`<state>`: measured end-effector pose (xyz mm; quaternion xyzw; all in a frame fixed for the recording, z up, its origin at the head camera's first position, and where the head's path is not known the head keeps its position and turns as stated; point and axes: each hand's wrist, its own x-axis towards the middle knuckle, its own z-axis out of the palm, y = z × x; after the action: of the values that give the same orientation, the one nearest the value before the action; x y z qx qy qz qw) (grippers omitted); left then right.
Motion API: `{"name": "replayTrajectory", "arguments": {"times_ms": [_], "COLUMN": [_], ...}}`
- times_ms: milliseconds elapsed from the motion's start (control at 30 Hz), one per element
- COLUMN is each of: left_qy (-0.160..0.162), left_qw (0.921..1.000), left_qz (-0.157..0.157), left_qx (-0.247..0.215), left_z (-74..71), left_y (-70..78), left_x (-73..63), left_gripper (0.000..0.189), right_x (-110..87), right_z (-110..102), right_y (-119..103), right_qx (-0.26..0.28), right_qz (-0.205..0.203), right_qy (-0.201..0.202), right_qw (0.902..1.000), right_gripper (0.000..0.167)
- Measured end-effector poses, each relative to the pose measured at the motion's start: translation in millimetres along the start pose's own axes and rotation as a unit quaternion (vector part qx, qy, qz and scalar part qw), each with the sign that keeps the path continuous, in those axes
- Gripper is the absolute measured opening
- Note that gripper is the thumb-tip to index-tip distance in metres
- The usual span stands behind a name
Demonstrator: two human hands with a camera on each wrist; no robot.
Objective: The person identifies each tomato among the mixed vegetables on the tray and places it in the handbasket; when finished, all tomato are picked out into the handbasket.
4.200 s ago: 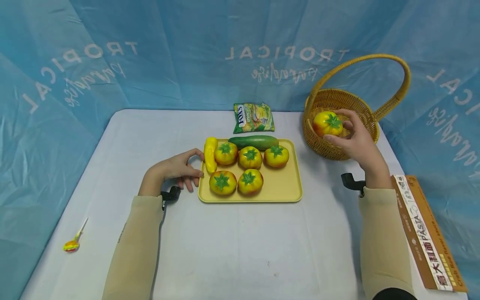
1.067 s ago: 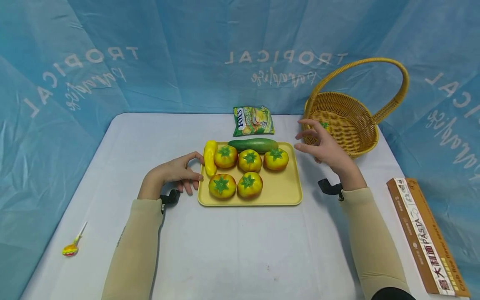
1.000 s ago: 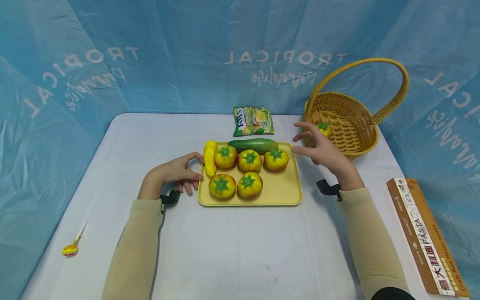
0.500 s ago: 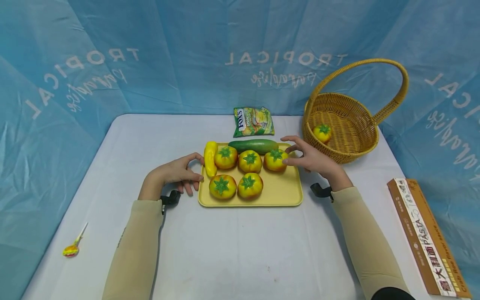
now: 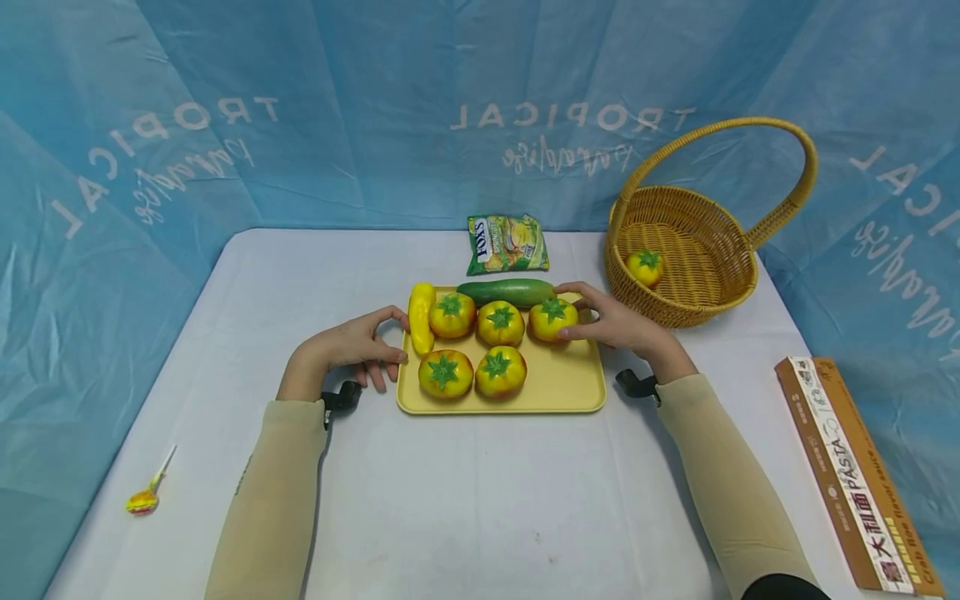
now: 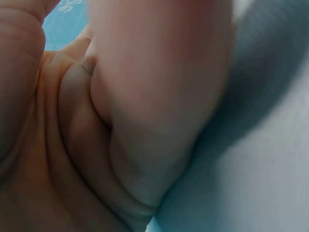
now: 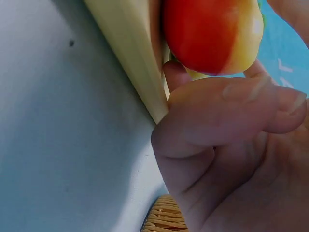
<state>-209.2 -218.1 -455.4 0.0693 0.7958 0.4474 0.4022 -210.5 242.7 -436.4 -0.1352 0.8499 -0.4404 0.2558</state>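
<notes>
Right hand (image 5: pixel 618 323): thumb and fingers curled round yellow-red fruit (image 5: pixel 551 321) on tray (image 5: pixel 558 383); far fingertips hidden, fruit cut off atop right wrist view. Left hand (image 5: pixel 347 340): fingertips at nearest tray rim; pinching or merely touching, impossible to tell, left wrist view blurred. Between hands: four like fruits (image 5: pixel 501 324), partly covered cucumber (image 5: pixel 506 291). Beyond right hand: wicker basket (image 5: pixel 697 258).
</notes>
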Motion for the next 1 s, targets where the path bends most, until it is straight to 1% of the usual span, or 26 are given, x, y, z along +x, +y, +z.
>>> {"name": "replayTrajectory", "arguments": {"times_ms": [467, 667, 867, 1000], "left_qy": [-0.003, -0.003, -0.002, -0.002], "left_qw": [1.0, 1.0, 1.0, 1.0], "left_qz": [0.003, 0.005, 0.006, 0.007], "left_qx": [0.002, 0.004, 0.006, 0.006], "left_z": [-0.8, -0.9, -0.7, -0.8], "left_y": [-1.7, -1.7, -2.3, -2.2], "left_x": [1.1, 1.2, 1.6, 1.2], "left_gripper": [0.062, 0.062, 0.062, 0.062], "right_x": [3.7, 3.6, 3.8, 3.7], "right_z": [3.2, 3.4, 4.1, 4.8], "right_y": [-0.3, 0.8, 0.8, 0.3], "right_qx": [-0.017, -0.013, -0.009, -0.003], "right_qz": [-0.014, -0.012, -0.011, -0.009], "right_qy": [0.012, 0.012, 0.012, 0.011], "right_qw": [0.9997, 0.9998, 0.9998, 0.9999], "right_gripper": [0.076, 0.075, 0.069, 0.069]}}
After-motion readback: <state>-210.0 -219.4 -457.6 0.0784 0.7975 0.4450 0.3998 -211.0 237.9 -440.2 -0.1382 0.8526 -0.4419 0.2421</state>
